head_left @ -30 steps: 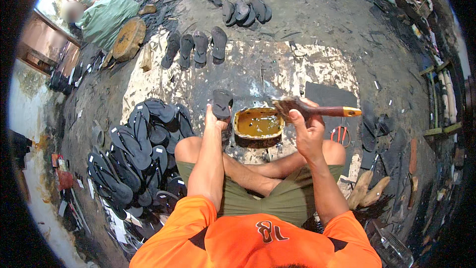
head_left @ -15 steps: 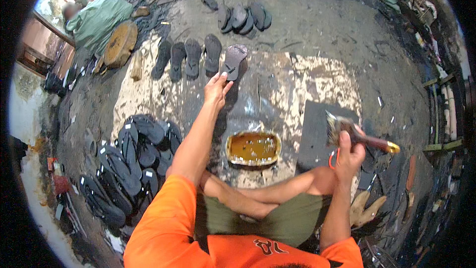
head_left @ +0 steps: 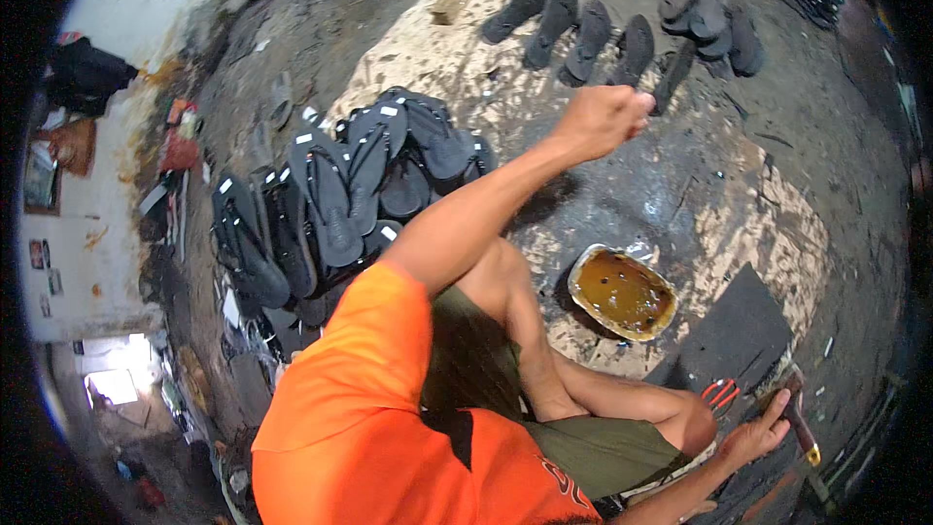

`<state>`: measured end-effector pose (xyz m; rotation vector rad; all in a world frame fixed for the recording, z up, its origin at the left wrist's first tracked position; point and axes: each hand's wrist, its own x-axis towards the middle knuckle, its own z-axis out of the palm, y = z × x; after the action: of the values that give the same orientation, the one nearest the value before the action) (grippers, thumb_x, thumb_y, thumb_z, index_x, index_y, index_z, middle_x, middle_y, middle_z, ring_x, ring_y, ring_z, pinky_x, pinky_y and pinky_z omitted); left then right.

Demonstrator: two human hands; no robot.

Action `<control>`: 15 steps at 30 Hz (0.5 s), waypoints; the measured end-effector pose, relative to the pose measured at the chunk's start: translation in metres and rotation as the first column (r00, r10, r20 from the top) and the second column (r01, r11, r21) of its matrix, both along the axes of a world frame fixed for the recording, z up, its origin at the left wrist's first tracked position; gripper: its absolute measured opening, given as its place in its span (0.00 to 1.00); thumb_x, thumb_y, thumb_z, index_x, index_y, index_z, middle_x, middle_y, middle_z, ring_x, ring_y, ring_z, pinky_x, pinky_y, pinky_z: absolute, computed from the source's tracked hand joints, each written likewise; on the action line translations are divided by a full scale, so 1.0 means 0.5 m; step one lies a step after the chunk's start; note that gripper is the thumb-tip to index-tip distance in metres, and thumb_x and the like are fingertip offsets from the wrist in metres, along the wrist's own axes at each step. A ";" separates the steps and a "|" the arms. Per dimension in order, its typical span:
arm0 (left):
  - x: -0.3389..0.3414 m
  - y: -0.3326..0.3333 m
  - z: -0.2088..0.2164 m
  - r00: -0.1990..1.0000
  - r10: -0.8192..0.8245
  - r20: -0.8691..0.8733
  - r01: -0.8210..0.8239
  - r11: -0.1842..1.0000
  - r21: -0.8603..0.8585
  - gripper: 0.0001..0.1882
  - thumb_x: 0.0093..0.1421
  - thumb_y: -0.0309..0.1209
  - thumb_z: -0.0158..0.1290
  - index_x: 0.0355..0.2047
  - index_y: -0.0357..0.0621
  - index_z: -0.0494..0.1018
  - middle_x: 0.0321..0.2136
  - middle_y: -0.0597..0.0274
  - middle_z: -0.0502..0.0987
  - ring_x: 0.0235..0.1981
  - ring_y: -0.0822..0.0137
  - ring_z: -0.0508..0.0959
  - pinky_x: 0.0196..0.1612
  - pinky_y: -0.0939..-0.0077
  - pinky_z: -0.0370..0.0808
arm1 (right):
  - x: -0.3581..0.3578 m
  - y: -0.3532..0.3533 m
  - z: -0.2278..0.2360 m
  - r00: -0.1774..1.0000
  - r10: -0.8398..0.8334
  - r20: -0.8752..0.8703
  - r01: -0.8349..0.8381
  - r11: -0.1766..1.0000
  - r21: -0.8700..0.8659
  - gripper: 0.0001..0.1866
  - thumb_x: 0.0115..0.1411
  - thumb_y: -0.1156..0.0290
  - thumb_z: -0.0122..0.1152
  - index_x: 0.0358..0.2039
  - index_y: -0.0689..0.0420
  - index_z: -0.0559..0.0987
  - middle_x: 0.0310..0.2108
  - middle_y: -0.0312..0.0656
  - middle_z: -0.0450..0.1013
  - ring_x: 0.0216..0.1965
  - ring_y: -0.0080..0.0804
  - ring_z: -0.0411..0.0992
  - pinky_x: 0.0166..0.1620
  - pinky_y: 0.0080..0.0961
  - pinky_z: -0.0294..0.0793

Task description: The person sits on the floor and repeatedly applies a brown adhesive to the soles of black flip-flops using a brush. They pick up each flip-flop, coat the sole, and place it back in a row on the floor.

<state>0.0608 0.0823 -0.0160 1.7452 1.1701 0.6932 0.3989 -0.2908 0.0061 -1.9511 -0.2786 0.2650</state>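
My left hand (head_left: 604,123) is closed, its fingertips at the near end of a dark sandal sole (head_left: 674,76). That sole appears narrow, as if seen edge-on, and my hand hides part of it. Beside it lie other dark soles in a row, one of them a black sole (head_left: 589,41). My right hand (head_left: 756,436) grips a paintbrush (head_left: 799,416) with a brown handle and yellow tip; its bristles are blurred. Between my hands stands a tub (head_left: 622,292) of amber-brown liquid with a crusted pale rim.
Several black flip-flops (head_left: 364,170) with white tags are heaped left of my arm. More soles (head_left: 714,24) lie at the far right. A dark flat sheet (head_left: 734,331) rests on the stained ground cover (head_left: 768,219). Red-handled scissors (head_left: 719,393) are by my knee.
My view has swung left and tilted, so everything sits turned in the picture. The left fingers, extended over the shiny sole before, are now curled. The paintbrush stays in my right hand.
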 end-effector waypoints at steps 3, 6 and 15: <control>-0.291 -0.113 0.093 0.940 0.322 0.116 -0.342 0.898 0.278 0.16 0.56 0.33 0.58 0.39 0.33 0.77 0.35 0.53 0.81 0.33 0.66 0.81 0.38 0.75 0.77 | -0.101 0.092 0.034 0.993 0.097 -0.074 -0.099 0.995 -0.020 0.21 0.61 0.54 0.63 0.30 0.61 0.70 0.32 0.41 0.72 0.33 0.28 0.69 0.36 0.29 0.72; -0.428 -0.231 0.156 0.437 0.655 -0.617 -0.140 0.727 0.673 0.19 0.52 0.49 0.61 0.31 0.45 0.79 0.41 0.50 0.79 0.55 0.58 0.71 0.60 0.50 0.59 | -0.148 0.129 0.034 0.971 0.240 -0.005 -0.239 0.968 0.074 0.20 0.64 0.56 0.58 0.42 0.63 0.75 0.40 0.44 0.75 0.42 0.30 0.71 0.47 0.30 0.70; -0.531 -0.400 0.183 0.655 0.690 -0.307 -0.265 0.591 0.762 0.10 0.65 0.31 0.51 0.42 0.40 0.77 0.43 0.57 0.79 0.47 0.61 0.76 0.54 0.67 0.67 | -0.267 0.202 -0.132 0.463 0.885 -0.035 -0.883 0.458 -0.105 0.17 0.60 0.59 0.62 0.49 0.47 0.80 0.44 0.44 0.78 0.45 0.36 0.76 0.49 0.30 0.72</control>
<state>-0.2045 -0.1176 0.0755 2.3401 2.1231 1.0554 0.2655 -0.1896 -0.0600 -1.7316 -1.3569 0.9633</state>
